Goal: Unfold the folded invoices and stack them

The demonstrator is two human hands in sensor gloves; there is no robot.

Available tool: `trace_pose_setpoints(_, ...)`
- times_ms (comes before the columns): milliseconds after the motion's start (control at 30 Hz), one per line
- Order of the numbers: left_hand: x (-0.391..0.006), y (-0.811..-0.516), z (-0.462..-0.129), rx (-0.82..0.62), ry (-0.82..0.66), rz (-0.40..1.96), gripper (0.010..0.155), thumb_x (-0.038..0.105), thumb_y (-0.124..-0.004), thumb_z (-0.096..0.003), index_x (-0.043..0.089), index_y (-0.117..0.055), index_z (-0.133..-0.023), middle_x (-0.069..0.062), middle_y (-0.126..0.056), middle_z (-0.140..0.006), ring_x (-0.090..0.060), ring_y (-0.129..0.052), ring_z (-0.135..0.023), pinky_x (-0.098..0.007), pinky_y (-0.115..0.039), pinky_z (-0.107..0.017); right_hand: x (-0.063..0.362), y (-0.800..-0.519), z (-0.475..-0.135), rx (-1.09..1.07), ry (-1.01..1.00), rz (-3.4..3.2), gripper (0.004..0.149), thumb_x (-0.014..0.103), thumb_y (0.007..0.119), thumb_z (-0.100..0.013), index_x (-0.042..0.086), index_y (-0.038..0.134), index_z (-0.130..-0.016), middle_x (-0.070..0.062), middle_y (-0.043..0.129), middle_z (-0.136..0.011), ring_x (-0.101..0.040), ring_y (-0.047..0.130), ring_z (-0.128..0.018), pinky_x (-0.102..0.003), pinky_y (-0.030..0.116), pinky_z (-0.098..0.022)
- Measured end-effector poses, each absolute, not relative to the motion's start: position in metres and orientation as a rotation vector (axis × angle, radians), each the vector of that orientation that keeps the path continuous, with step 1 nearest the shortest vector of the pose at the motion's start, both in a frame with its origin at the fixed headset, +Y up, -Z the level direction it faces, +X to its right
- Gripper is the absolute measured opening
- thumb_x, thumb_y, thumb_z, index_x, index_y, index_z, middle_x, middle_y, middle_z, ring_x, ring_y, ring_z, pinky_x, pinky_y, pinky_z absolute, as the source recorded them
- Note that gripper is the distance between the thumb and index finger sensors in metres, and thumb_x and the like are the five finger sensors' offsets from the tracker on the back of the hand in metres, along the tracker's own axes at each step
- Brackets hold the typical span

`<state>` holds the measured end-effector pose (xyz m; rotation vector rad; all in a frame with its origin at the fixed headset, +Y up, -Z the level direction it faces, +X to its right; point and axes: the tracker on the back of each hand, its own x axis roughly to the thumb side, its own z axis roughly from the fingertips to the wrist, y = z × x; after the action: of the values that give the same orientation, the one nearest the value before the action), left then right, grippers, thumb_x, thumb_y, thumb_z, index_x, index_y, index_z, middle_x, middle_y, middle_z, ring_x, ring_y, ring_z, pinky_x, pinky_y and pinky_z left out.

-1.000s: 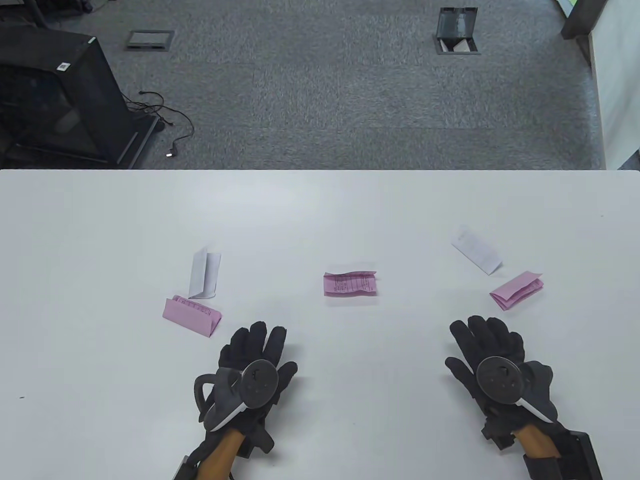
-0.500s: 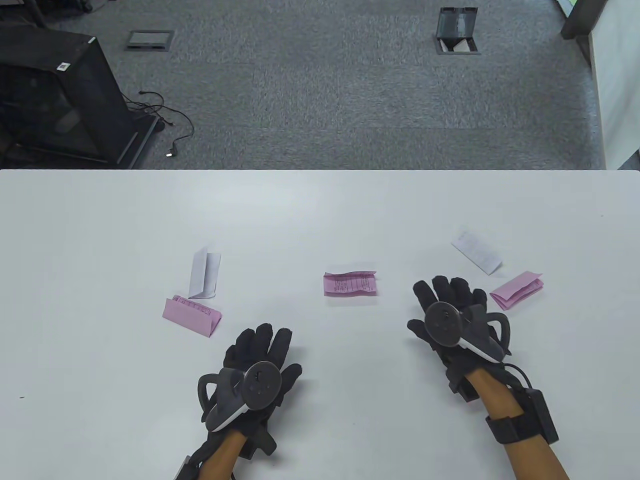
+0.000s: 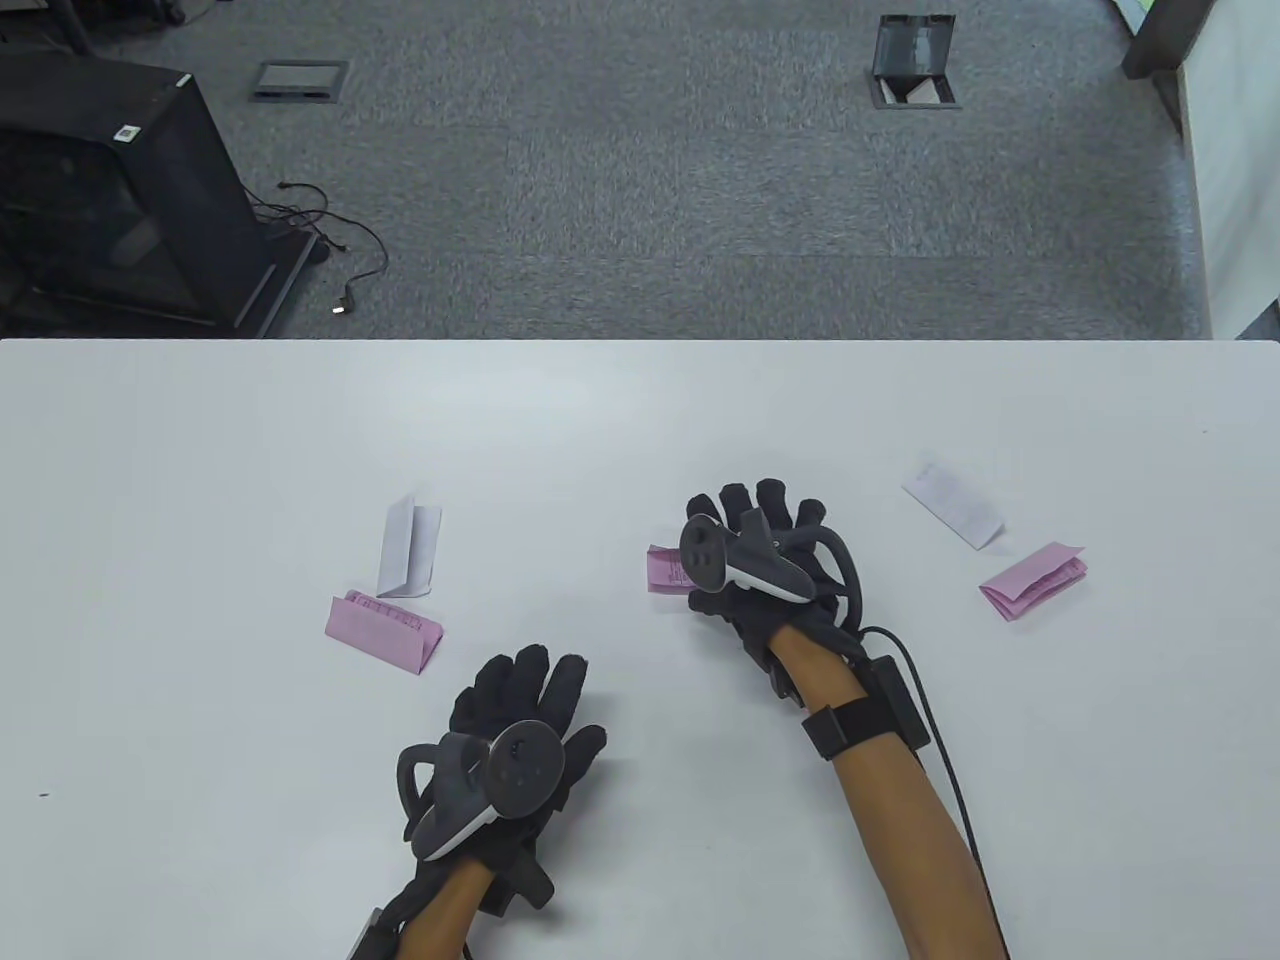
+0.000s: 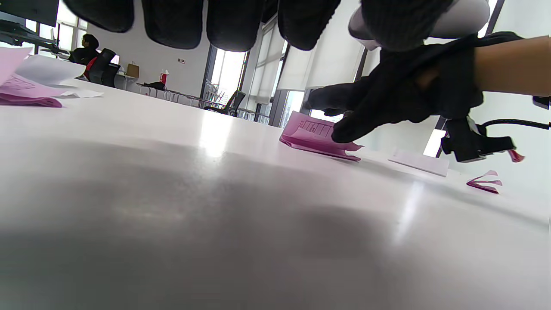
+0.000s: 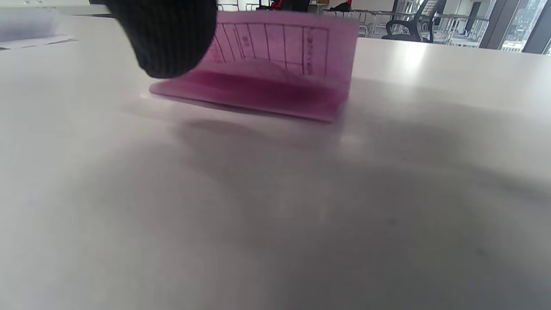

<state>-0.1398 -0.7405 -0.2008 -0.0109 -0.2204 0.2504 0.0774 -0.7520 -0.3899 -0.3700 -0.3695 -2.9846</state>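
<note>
A folded pink invoice [image 3: 662,572] lies at the table's middle, mostly covered by my right hand [image 3: 752,530]. In the left wrist view the right hand [image 4: 387,99] reaches over this invoice [image 4: 312,135] with fingers stretched out and the thumb tip touching its near edge. The right wrist view shows the invoice [image 5: 275,73] close up, its top flap raised, with one fingertip [image 5: 172,38] in front of it. My left hand [image 3: 520,700] rests flat and empty on the table, nearer the front edge.
More folded invoices lie around: a pink one [image 3: 385,632] and a white one [image 3: 408,548] at the left, a white one [image 3: 952,502] and a pink one [image 3: 1033,582] at the right. The white table's [image 3: 640,400] far edge borders grey carpet.
My right hand has moved from the front right, up and to the left, onto the middle pink invoice. My left hand has barely shifted.
</note>
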Motion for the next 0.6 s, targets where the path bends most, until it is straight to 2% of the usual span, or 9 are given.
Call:
trace_pose_setpoints(67,-0.14,-0.741,-0.201,-0.01,-0.222,0.25,0.069,0.055,-0.067,-0.0534,0.027,-0.049,-0.114,-0.02,-0.048,-0.122,-0.054,-0.047,-0.107,-0.072,-0.046,-0.072,0.072,-0.756,-0.399,-0.326,-0.434,-2.979,0.095,0.056,0.074,-0.043,0.029,0.013,-0.11,-0.012,0.02,-0.12,-0.053,0.011,-0.106,-0.079,0.024,-0.067)
trace_pose_setpoints(167,-0.14,-0.741,-0.201,-0.005,-0.222,0.251,0.069,0.055,-0.067,-0.0535,0.027,-0.049,-0.114,-0.02,-0.048,-0.122,-0.054,-0.047,-0.107,-0.072,-0.046,-0.072,0.069,-0.759,-0.406,-0.293,-0.393,-2.967,0.085,0.051,0.075,-0.045,0.028,0.026,-0.11,-0.009,0.04,-0.118,-0.049,0.027,-0.108,-0.077,0.03,-0.068)
trace_pose_setpoints(267,-0.14,-0.741,-0.201,-0.002,-0.225,0.249,0.069,0.055,-0.067,-0.0535,0.027,-0.049,-0.114,-0.02,-0.048,-0.122,-0.054,-0.047,-0.107,-0.072,-0.046,-0.072,0.07,-0.762,-0.408,-0.302,-0.297,-2.992,0.064,0.045,0.073,-0.047,0.028,0.052,-0.105,-0.006,0.068,-0.107,-0.043,0.054,-0.104,-0.075,0.037,-0.069)
trace_pose_setpoints(367,-0.141,-0.741,-0.202,-0.005,-0.222,0.247,0.069,0.055,-0.067,-0.0535,0.027,-0.049,-0.114,-0.02,-0.047,-0.123,-0.054,-0.047,-0.107,-0.072,-0.046,-0.072,0.073,-0.761,-0.408,-0.282,-0.156,-3.001,0.048,0.038,0.071,-0.049,0.027,0.07,-0.095,-0.004,0.083,-0.095,-0.038,0.074,-0.093,-0.07,0.046,-0.068)
trace_pose_setpoints(433,-0.14,-0.741,-0.202,-0.011,-0.22,0.252,0.069,0.055,-0.067,-0.0534,0.027,-0.049,-0.114,-0.02,-0.047,-0.122,-0.054,-0.047,-0.107,-0.072,-0.046,-0.072,0.076,-0.76,-0.407,-0.267,-0.089,-2.995,0.04,0.036,0.072,-0.048,0.027,0.078,-0.087,-0.002,0.09,-0.087,-0.036,0.082,-0.086,-0.067,0.052,-0.068)
trace_pose_setpoints(600,-0.139,-0.742,-0.202,-0.02,-0.23,0.281,0.069,0.055,-0.067,-0.0536,0.027,-0.049,-0.114,-0.02,-0.048,-0.122,-0.054,-0.047,-0.107,-0.072,-0.047,-0.072,0.087,-0.746,-0.395,-0.289,0.013,-3.017,0.039,0.034,0.075,-0.046,0.023,0.082,-0.083,-0.002,0.096,-0.077,-0.033,0.09,-0.076,-0.062,0.059,-0.066)
